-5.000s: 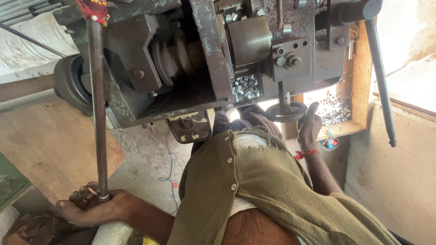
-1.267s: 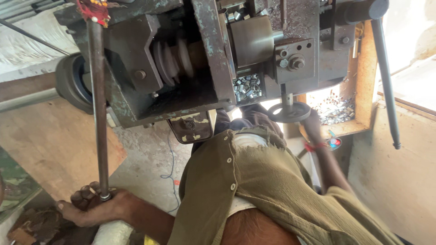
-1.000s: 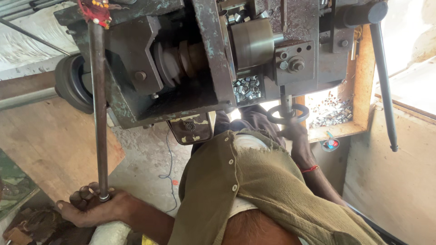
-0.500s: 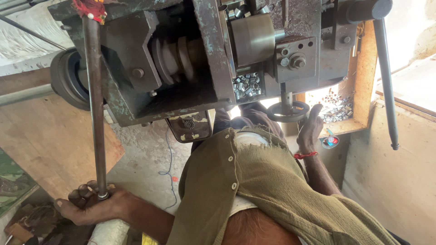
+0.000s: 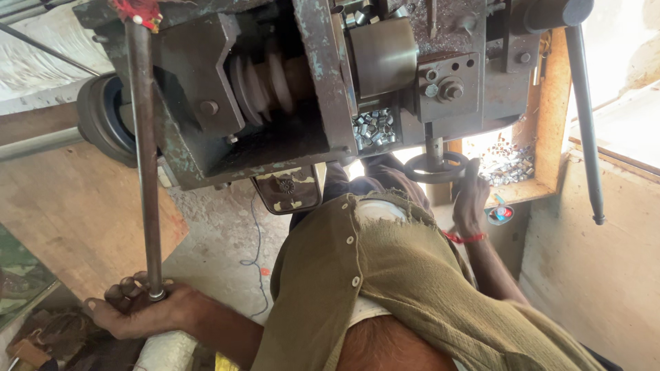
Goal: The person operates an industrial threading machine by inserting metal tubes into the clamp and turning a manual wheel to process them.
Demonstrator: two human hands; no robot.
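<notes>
Two hands working, left hand [image 5: 141, 309] gripping lever [image 5: 143, 158], right hand [image 5: 471, 199] fingers hidden behind handwheel [image 5: 435, 167]

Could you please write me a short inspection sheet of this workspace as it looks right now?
Surface: rusty dark metal machine with a pulley, wooden boards around it.
Job's things: long metal lever rod; small round handwheel under the machine head.
Clutter: pile of small metal pieces in the wooden tray; more in the machine.
Grippers: left hand gripping the rod's lower end; right hand at the handwheel, red thread on the wrist.
Cables: thin blue wire on the concrete floor.
Surroundings: second long lever at right; bright daylight behind.
</notes>
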